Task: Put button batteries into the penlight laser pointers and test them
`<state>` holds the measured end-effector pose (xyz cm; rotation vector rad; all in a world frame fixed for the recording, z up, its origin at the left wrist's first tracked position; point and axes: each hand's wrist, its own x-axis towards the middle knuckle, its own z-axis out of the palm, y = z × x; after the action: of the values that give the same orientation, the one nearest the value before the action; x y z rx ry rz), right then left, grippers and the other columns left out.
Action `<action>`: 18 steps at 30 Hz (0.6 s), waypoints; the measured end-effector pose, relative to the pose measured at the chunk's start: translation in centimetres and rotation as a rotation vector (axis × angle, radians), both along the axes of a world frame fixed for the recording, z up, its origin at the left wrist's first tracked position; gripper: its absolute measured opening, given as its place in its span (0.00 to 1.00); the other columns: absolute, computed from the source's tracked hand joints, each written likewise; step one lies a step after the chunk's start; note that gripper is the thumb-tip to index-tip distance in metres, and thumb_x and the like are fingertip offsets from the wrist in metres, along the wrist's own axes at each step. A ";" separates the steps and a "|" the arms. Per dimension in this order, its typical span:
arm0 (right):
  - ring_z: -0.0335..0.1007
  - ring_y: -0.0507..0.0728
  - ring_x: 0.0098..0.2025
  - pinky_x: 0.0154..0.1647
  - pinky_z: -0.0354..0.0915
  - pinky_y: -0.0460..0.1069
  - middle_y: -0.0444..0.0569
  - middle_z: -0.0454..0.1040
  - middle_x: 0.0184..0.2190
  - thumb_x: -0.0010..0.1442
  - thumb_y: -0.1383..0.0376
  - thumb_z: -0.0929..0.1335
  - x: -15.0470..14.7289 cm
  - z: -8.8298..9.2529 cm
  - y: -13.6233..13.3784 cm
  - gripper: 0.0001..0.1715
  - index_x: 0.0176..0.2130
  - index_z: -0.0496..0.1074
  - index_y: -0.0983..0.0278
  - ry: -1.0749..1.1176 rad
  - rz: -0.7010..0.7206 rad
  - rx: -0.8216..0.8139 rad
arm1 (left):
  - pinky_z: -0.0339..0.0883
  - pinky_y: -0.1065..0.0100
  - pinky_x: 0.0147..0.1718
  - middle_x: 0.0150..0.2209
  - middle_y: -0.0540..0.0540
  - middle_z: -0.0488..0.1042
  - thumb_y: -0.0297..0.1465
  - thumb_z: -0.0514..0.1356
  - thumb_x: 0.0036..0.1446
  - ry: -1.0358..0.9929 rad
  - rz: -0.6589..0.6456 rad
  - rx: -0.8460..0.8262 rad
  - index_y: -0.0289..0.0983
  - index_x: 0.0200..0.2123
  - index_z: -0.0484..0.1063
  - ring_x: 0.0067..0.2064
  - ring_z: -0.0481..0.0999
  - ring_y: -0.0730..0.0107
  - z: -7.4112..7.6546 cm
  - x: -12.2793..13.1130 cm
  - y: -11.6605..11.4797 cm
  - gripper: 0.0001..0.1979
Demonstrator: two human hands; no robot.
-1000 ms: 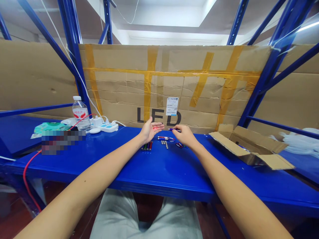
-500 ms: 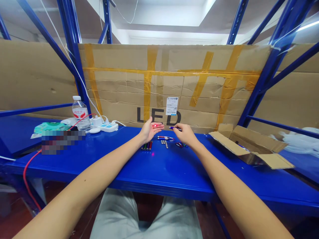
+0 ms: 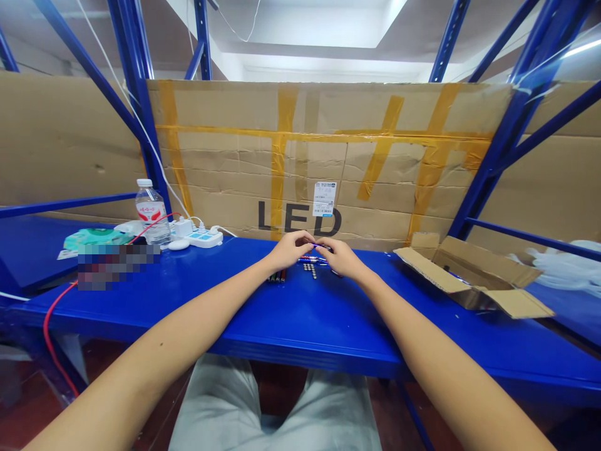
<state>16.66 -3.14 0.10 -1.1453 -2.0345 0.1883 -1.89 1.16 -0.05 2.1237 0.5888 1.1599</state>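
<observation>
My left hand point(image 3: 292, 250) and my right hand point(image 3: 342, 257) meet above the back of the table, fingers of both closed on a slim purple laser pointer point(image 3: 316, 245). Most of the pointer is hidden by the fingers. Just below them a shiny red and blue pen-like tube point(image 3: 307, 259) lies on the table. In front of it sit several small silver button cells point(image 3: 310, 268) in short rows. Partly behind my left wrist stands a row of several dark tubes point(image 3: 277, 277). Beneath my right hand, a dark piece point(image 3: 336, 273) is mostly covered.
On the blue table point(image 3: 305, 319), an open cardboard box point(image 3: 474, 269) stands at the right. To the left are a water bottle point(image 3: 153, 213), a white power strip point(image 3: 204, 238), a green packet point(image 3: 96, 238) and a red cable point(image 3: 51, 326). A cardboard sheet point(image 3: 225, 175) closes off the back.
My left hand has turned from an open palm with a red light spot on it and closed on the pointer. My right hand moved slightly left. The red spots are gone.
</observation>
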 end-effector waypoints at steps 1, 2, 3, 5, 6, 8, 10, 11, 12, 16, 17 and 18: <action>0.72 0.57 0.45 0.48 0.63 0.51 0.53 0.78 0.43 0.63 0.66 0.64 0.0 -0.2 0.2 0.12 0.44 0.74 0.65 -0.002 -0.009 -0.011 | 0.67 0.67 0.39 0.35 0.46 0.77 0.32 0.61 0.55 0.036 0.014 0.033 0.34 0.38 0.74 0.37 0.75 0.69 -0.1 0.0 0.0 0.08; 0.71 0.57 0.45 0.48 0.63 0.51 0.53 0.78 0.44 0.62 0.67 0.64 0.1 -0.4 0.5 0.12 0.44 0.73 0.65 0.001 -0.027 -0.019 | 0.66 0.68 0.38 0.34 0.46 0.77 0.31 0.61 0.55 0.068 0.039 0.052 0.34 0.37 0.74 0.36 0.75 0.69 -0.1 -0.1 0.0 0.08; 0.71 0.57 0.44 0.47 0.63 0.51 0.53 0.77 0.44 0.60 0.68 0.65 0.2 -0.6 0.8 0.13 0.45 0.71 0.66 0.007 -0.047 -0.028 | 0.66 0.68 0.37 0.34 0.47 0.77 0.31 0.60 0.55 0.096 0.075 0.064 0.34 0.37 0.74 0.36 0.74 0.69 -0.1 -0.2 0.0 0.08; 0.70 0.56 0.42 0.44 0.64 0.51 0.53 0.76 0.42 0.56 0.71 0.66 0.5 -0.9 1.4 0.15 0.45 0.69 0.66 0.025 -0.077 -0.047 | 0.65 0.69 0.36 0.32 0.47 0.77 0.29 0.60 0.55 0.139 0.155 0.081 0.34 0.36 0.75 0.34 0.74 0.70 0.0 -0.4 0.2 0.07; 0.70 0.56 0.40 0.43 0.64 0.51 0.52 0.75 0.40 0.54 0.72 0.66 0.7 -1.1 1.7 0.14 0.43 0.69 0.66 0.034 -0.075 -0.057 | 0.65 0.69 0.35 0.32 0.48 0.77 0.29 0.60 0.55 0.154 0.191 0.085 0.34 0.35 0.75 0.34 0.73 0.70 0.0 -0.6 0.3 0.06; 0.69 0.55 0.37 0.40 0.64 0.50 0.49 0.74 0.37 0.53 0.72 0.66 1.0 -1.2 2.2 0.11 0.39 0.69 0.65 0.071 -0.049 -0.078 | 0.64 0.69 0.34 0.31 0.48 0.77 0.29 0.59 0.55 0.175 0.234 0.077 0.34 0.34 0.75 0.33 0.73 0.70 0.1 -0.7 0.6 0.06; 0.69 0.54 0.34 0.38 0.64 0.49 0.47 0.74 0.33 0.53 0.72 0.66 1.1 -1.4 2.6 0.08 0.37 0.69 0.65 0.152 -0.018 -0.129 | 0.64 0.70 0.33 0.28 0.48 0.76 0.30 0.58 0.57 0.188 0.241 0.048 0.34 0.33 0.74 0.31 0.73 0.71 0.1 -0.7 0.9 0.06; 0.69 0.53 0.32 0.36 0.64 0.48 0.46 0.73 0.31 0.53 0.71 0.66 1.1 -1.4 2.7 0.08 0.36 0.69 0.64 0.207 -0.005 -0.175 | 0.64 0.70 0.32 0.27 0.48 0.75 0.30 0.58 0.58 0.193 0.239 0.030 0.34 0.32 0.74 0.30 0.73 0.71 0.0 -0.6 1.1 0.07; 0.68 0.53 0.29 0.33 0.64 0.48 0.45 0.73 0.28 0.53 0.70 0.66 1.1 -1.4 2.7 0.07 0.36 0.69 0.65 0.265 0.002 -0.229 | 0.64 0.70 0.31 0.26 0.48 0.74 0.30 0.57 0.58 0.195 0.233 0.007 0.34 0.32 0.73 0.29 0.72 0.72 -0.1 -0.5 1.2 0.07; 0.61 0.50 0.21 0.26 0.59 0.47 0.42 0.69 0.19 0.52 0.67 0.69 1.1 -1.4 2.7 0.07 0.35 0.71 0.66 0.495 0.011 -0.416 | 0.65 0.70 0.27 0.24 0.50 0.71 0.29 0.55 0.60 0.132 0.157 -0.129 0.34 0.33 0.71 0.26 0.72 0.73 -0.3 -0.1 1.4 0.07; 0.60 0.49 0.21 0.25 0.58 0.46 0.42 0.68 0.19 0.51 0.67 0.70 1.2 -1.4 2.7 0.08 0.34 0.71 0.66 0.550 0.023 -0.448 | 0.65 0.71 0.27 0.24 0.50 0.71 0.29 0.55 0.60 0.107 0.123 -0.153 0.34 0.34 0.71 0.25 0.71 0.74 -0.2 -0.1 1.4 0.06; 0.60 0.49 0.21 0.24 0.57 0.46 0.42 0.68 0.19 0.50 0.67 0.71 1.2 -1.3 2.6 0.09 0.34 0.72 0.67 0.601 0.039 -0.478 | 0.65 0.71 0.27 0.23 0.51 0.70 0.29 0.56 0.60 0.089 0.087 -0.159 0.34 0.35 0.71 0.25 0.71 0.74 -0.1 0.0 1.3 0.06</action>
<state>17.89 -0.52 -1.22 -1.1455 -1.5042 0.9594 -1.92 2.49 -0.19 2.0387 0.7940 1.0323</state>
